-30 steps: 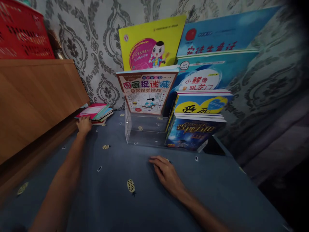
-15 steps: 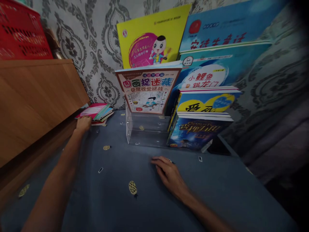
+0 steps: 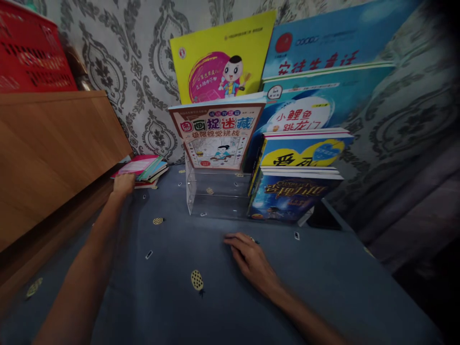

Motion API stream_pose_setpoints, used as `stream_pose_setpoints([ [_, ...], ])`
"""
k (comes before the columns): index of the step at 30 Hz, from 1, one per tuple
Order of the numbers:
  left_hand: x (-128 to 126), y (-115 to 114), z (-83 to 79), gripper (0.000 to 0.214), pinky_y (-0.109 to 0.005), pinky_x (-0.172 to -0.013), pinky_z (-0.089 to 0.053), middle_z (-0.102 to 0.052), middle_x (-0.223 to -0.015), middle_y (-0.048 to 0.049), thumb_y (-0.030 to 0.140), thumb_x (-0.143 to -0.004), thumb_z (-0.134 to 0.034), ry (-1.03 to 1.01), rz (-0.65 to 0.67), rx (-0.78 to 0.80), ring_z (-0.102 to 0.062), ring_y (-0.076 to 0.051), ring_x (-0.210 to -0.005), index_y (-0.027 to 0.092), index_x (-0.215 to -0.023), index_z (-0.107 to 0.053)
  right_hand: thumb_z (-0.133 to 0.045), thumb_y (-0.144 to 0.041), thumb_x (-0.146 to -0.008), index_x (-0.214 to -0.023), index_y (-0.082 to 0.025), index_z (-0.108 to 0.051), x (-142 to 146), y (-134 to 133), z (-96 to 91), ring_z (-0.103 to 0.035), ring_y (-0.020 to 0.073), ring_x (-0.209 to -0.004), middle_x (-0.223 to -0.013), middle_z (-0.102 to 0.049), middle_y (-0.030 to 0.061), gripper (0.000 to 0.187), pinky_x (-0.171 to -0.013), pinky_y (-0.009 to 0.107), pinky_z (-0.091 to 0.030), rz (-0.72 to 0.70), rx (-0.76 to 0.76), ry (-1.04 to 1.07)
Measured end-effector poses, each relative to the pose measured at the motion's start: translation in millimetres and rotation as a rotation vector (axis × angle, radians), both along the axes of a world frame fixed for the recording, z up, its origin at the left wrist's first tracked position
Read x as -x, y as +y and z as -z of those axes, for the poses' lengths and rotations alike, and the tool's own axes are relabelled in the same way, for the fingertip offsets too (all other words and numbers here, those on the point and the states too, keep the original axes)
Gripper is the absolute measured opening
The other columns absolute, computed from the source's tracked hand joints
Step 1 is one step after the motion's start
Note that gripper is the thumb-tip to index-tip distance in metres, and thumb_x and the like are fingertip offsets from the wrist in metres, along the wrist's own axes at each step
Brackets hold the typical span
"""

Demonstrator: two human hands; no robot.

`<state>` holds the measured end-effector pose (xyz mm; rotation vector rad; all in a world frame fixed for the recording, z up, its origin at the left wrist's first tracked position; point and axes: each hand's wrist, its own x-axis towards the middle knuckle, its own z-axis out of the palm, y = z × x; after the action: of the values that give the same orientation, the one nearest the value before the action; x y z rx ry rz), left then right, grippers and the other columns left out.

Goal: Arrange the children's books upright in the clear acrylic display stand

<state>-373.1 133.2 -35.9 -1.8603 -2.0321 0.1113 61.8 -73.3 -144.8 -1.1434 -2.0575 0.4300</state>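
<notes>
Far out on the left, my left hand [image 3: 124, 184] is closed on the near edge of a pink-covered book [image 3: 138, 166] on top of a small, uneven stack of books. Its fingertips are partly hidden by the hand itself. My right hand [image 3: 247, 256] rests on the tablecloth [image 3: 168, 297] with fingers loosely stretched and holds nothing. In front of it stands a clear tiered book rack [image 3: 215, 194]. The rack holds a brown-bordered picture book [image 3: 217, 139], a yellow book [image 3: 226, 57] behind it, and a dark blue book [image 3: 283, 196] at the front right.
More upright books, including a teal book [image 3: 305, 110] and a yellow-and-blue book [image 3: 305, 151], fill the rack's right side. A dark flat object [image 3: 325, 215] lies beside it. At left, a wooden cabinet [image 3: 53, 153] carries a red basket [image 3: 32, 52]. Patterned wallpaper [image 3: 158, 129] covers the back wall.
The view has shifted slightly. My left hand stays at the stack and my right hand stays on the tablecloth; no book has visibly moved.
</notes>
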Motion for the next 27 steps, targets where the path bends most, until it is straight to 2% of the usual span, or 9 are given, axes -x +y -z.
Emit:
stream_pose_setpoints([
  [4,-4.1,-10.3,-7.0,0.04,-0.05,-0.089,-0.05,-0.071,-0.113,-0.0252,0.016,-0.089,-0.037,0.0,-0.006,-0.034,-0.068,-0.037,-0.106,0.009,-0.111,-0.069,-0.045,-0.013,-0.096,-0.11,-0.022,-0.074,-0.6,-0.2,0.4,-0.071,0.024,-0.107,-0.114,-0.074,0.0105,0.034,-0.095,0.042,-0.058,-0.005,-0.002,0.002],
  [7,-4.0,-21.5,-7.0,0.041,-0.049,-0.095,-0.048,-0.071,-0.116,-0.0229,0.029,-0.096,-0.034,0.007,0.056,-0.085,-0.064,-0.037,-0.115,0.011,-0.111,-0.068,-0.045,-0.014,-0.096,-0.11,-0.023,-0.074,-0.9,-0.3,-0.3,-0.07,0.024,-0.108,-0.115,-0.074,0.0103,0.034,-0.095,0.042,-0.058,-0.008,-0.001,0.007],
  [10,0.3,-31.0,1.6,0.048,-0.048,-0.103,-0.044,-0.067,-0.128,-0.0204,0.044,-0.097,-0.04,0.011,0.174,-0.087,-0.057,-0.035,-0.125,0.012,-0.126,-0.061,-0.045,-0.014,-0.096,-0.11,-0.022,-0.074,-1.0,0.1,-0.5,-0.07,0.0239,-0.107,-0.115,-0.073,0.0108,0.033,-0.095,0.041,-0.057,-0.01,-0.004,0.016],
  [12,3.9,-34.3,10.8,0.061,-0.049,-0.107,-0.042,-0.06,-0.14,-0.0211,0.05,-0.095,-0.046,-0.001,0.211,-0.047,-0.052,-0.036,-0.131,0.009,-0.14,-0.05,-0.045,-0.014,-0.096,-0.109,-0.021,-0.074,-0.7,0.5,-0.4,-0.07,0.024,-0.106,-0.114,-0.074,0.0113,0.033,-0.095,0.042,-0.058,-0.009,-0.013,0.016],
  [14,6.6,-34.9,19.7,0.068,-0.052,-0.109,-0.041,-0.052,-0.148,-0.0226,0.048,-0.094,-0.049,-0.028,0.188,-0.033,-0.048,-0.037,-0.136,0.008,-0.149,-0.04,-0.044,-0.013,-0.095,-0.109,-0.021,-0.073,-0.1,0.6,-0.4,-0.071,0.0238,-0.106,-0.113,-0.074,0.0113,0.033,-0.095,0.042,-0.058,-0.01,-0.019,0.013],
  [16,7.3,-33.4,26.0,0.062,-0.052,-0.11,-0.04,-0.048,-0.153,-0.0221,0.038,-0.097,-0.044,-0.058,0.135,-0.043,-0.045,-0.036,-0.139,0.009,-0.152,-0.036,-0.044,-0.011,-0.095,-0.108,-0.021,-0.073,0.6,0.4,-0.8,-0.071,0.0234,-0.105,-0.112,-0.074,0.0109,0.033,-0.094,0.041,-0.058,-0.008,-0.021,0.014],
  [20,4.1,-30.7,28.4,0.05,-0.046,-0.108,-0.043,-0.055,-0.148,-0.0176,0.021,-0.1,-0.03,-0.078,0.097,-0.057,-0.052,-0.031,-0.135,0.016,-0.147,-0.048,-0.045,-0.01,-0.093,-0.106,-0.021,-0.074,1.3,-0.2,-2.3,-0.071,0.0237,-0.105,-0.111,-0.075,0.0109,0.033,-0.092,0.04,-0.059,0.003,-0.027,0.019],
  [23,-0.5,-34.6,26.5,0.047,-0.043,-0.106,-0.044,-0.061,-0.141,-0.0159,0.021,-0.1,-0.032,-0.072,0.106,-0.061,-0.056,-0.03,-0.131,0.019,-0.142,-0.054,-0.045,-0.011,-0.094,-0.106,-0.02,-0.074,1.2,-0.3,-3.6,-0.071,0.0239,-0.104,-0.11,-0.075,0.0111,0.033,-0.092,0.041,-0.059,-0.004,-0.036,0.018],
  [27,-8.8,-48.2,27.7,0.045,-0.045,-0.105,-0.044,-0.064,-0.135,-0.017,0.025,-0.102,-0.032,-0.051,0.102,-0.045,-0.06,-0.032,-0.126,0.02,-0.138,-0.058,-0.045,-0.01,-0.094,-0.107,-0.022,-0.074,0.7,-0.1,-3.3,-0.071,0.0234,-0.105,-0.111,-0.075,0.0105,0.034,-0.093,0.041,-0.058,-0.008,-0.036,0.019],
])
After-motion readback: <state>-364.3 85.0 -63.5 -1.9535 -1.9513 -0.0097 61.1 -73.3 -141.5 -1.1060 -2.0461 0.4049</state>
